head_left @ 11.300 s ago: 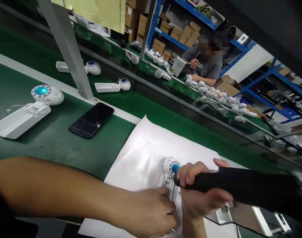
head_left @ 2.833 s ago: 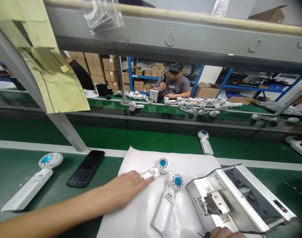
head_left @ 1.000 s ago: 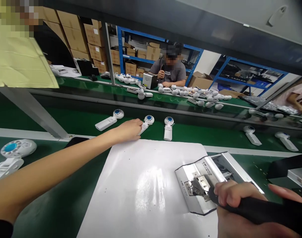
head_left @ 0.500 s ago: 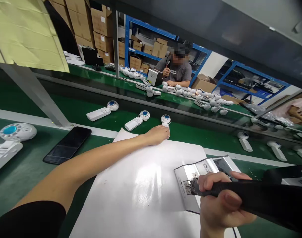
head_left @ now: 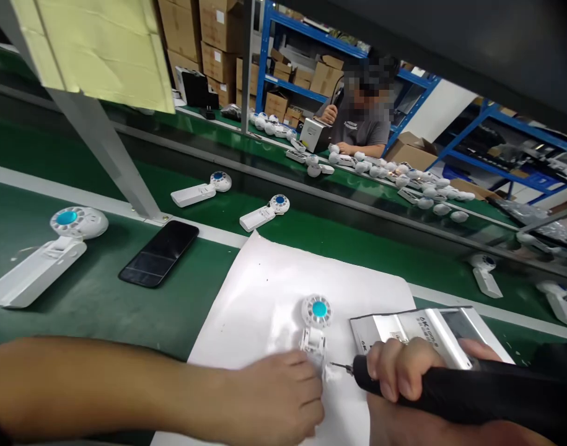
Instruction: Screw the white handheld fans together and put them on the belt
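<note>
Over the white sheet [head_left: 255, 303], my left hand [head_left: 283, 393] is closed around the lower part of a white device with a round blue-centred head [head_left: 318, 311]. My right hand [head_left: 404, 371] grips a black electric screwdriver [head_left: 469, 387], its thin bit pointing left, close to the device's lower part. Behind the screwdriver sits a silver metal box [head_left: 432, 325] with printed lettering, partly hidden by my right hand.
A larger-looking white device [head_left: 44, 266] and a black phone [head_left: 160, 254] lie at left. Two similar devices [head_left: 259, 217] rest on the green belt [head_left: 339, 238], others at right. A metal post [head_left: 111, 155] stands at left. Across the line, a person [head_left: 362, 127] works behind many white parts.
My left hand has brought a device from the belt onto the white sheet. My right hand's screwdriver has come away from the metal box towards the device. The view has shifted.
</note>
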Demonstrator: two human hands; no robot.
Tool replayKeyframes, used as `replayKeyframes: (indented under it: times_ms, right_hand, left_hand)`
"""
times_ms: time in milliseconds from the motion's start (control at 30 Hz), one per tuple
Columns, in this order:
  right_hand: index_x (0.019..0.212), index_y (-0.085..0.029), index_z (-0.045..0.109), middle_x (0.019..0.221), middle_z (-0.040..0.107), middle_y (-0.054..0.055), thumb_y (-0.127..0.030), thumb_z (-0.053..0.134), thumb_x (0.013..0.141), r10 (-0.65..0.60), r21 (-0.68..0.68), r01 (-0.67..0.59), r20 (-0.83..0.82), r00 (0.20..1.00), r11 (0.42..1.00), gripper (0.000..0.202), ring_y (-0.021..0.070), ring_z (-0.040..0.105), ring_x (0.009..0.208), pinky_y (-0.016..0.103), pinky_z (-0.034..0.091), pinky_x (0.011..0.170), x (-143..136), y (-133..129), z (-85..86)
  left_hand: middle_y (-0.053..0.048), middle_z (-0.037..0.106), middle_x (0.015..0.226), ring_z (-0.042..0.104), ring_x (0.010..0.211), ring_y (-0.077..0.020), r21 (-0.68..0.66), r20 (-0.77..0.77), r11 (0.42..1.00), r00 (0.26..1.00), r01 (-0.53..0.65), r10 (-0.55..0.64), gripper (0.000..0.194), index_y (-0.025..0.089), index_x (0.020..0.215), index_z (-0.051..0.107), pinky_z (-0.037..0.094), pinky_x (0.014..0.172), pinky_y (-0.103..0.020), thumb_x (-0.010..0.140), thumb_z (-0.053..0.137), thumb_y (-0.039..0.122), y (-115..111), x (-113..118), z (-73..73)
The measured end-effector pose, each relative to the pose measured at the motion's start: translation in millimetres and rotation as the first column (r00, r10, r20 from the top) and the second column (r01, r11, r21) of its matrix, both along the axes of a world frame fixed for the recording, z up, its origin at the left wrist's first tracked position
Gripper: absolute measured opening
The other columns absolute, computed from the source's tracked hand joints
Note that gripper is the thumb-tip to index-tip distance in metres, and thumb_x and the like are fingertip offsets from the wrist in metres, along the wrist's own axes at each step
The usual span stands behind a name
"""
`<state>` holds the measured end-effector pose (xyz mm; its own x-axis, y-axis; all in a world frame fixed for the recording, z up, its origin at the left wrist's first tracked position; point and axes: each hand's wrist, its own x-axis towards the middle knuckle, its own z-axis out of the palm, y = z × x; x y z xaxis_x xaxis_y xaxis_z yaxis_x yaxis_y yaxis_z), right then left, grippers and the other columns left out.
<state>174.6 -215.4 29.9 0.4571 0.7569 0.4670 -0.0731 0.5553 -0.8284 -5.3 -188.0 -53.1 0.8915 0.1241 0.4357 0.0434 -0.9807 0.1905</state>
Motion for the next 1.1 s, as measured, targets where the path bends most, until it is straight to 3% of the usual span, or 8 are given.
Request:
replayKeyframes:
  times_ms: [100,233,400,533,900,1000,1100]
  right_hand:
    - [0.123,-0.035,0.052,0.054,0.051,-0.012,-0.088,0.051,0.091,0.012,0.016,-0.011,-0.014,1.000,1.000,0.062,0.0132,0.034,0.037,0.028,0.043,0.041,-24.5,13.0,-4.9]
    - [0.118,-0.030,0.048,0.054,0.051,-0.012,-0.085,0.053,0.093,0.018,-0.007,-0.018,0.058,0.998,1.000,0.061,0.0129,0.037,0.037,0.028,0.043,0.042,-42.6,24.6,-11.7]
    - [0.118,-0.029,0.048,0.054,0.050,-0.012,-0.086,0.062,0.088,0.047,-0.056,-0.044,0.056,0.997,0.997,0.066,0.0129,0.037,0.037,0.028,0.041,0.041,-46.7,29.4,-19.3]
    - [0.119,-0.028,0.050,0.057,0.052,-0.011,-0.074,0.070,0.090,0.070,-0.042,-0.068,0.058,0.996,0.997,0.058,0.0124,0.040,0.040,0.027,0.042,0.044,-51.6,31.0,-29.5]
    - [0.119,-0.029,0.048,0.060,0.052,-0.010,-0.061,0.064,0.098,0.142,-0.027,-0.140,0.130,0.981,0.990,0.042,0.0103,0.038,0.044,0.023,0.034,0.045,-57.9,35.6,-59.9]
    - [0.121,-0.028,0.048,0.061,0.052,-0.010,-0.060,0.063,0.099,0.125,-0.027,-0.123,0.164,0.978,0.992,0.041,0.0106,0.039,0.043,0.023,0.035,0.043,-58.4,37.6,-58.7]
    - [0.124,-0.028,0.047,0.059,0.051,-0.011,-0.070,0.058,0.099,0.043,0.030,-0.049,0.182,0.982,0.998,0.050,0.0125,0.039,0.040,0.026,0.039,0.041,-44.0,30.2,-40.3]
  left_hand:
    - [-0.007,0.064,0.088,0.056,0.082,-0.0232,-0.039,-0.025,0.998,0.999,0.041,-0.042,0.026,0.018,0.092,0.067,0.048,0.086,-0.039,0.107,0.060,0.038,-12.0,-4.3,-5.0]
    - [-0.007,0.066,0.090,0.058,0.088,-0.0234,-0.042,-0.030,0.998,0.999,0.039,-0.040,0.028,0.018,0.093,0.069,0.049,0.094,-0.038,0.107,0.062,0.041,-11.9,-3.3,-7.6]
    - [-0.006,0.066,0.088,0.057,0.085,-0.0228,-0.039,-0.011,0.998,0.999,0.042,-0.042,0.020,0.018,0.093,0.069,0.049,0.095,-0.039,0.102,0.068,0.036,-12.3,-0.8,-11.9]
    - [-0.004,0.065,0.085,0.056,0.081,-0.0220,-0.047,0.005,0.998,0.999,0.050,-0.050,0.020,0.017,0.089,0.066,0.048,0.091,-0.041,0.098,0.070,0.035,-12.8,0.6,-15.3]
    - [-0.003,0.071,0.093,0.060,0.086,-0.0222,-0.124,0.021,0.992,1.000,0.003,0.000,0.020,0.020,0.090,0.062,0.050,0.092,-0.039,0.095,0.074,0.036,-14.6,-2.6,-5.2]
    - [-0.004,0.071,0.092,0.061,0.086,-0.0226,-0.122,0.026,0.992,1.000,0.015,-0.012,0.021,0.020,0.090,0.061,0.050,0.093,-0.039,0.095,0.074,0.037,-12.9,-3.3,-7.9]
    - [-0.004,0.069,0.089,0.059,0.085,-0.0231,-0.124,0.021,0.992,0.999,0.026,-0.024,0.021,0.019,0.092,0.062,0.050,0.090,-0.040,0.097,0.072,0.037,-11.8,-3.9,-9.5]
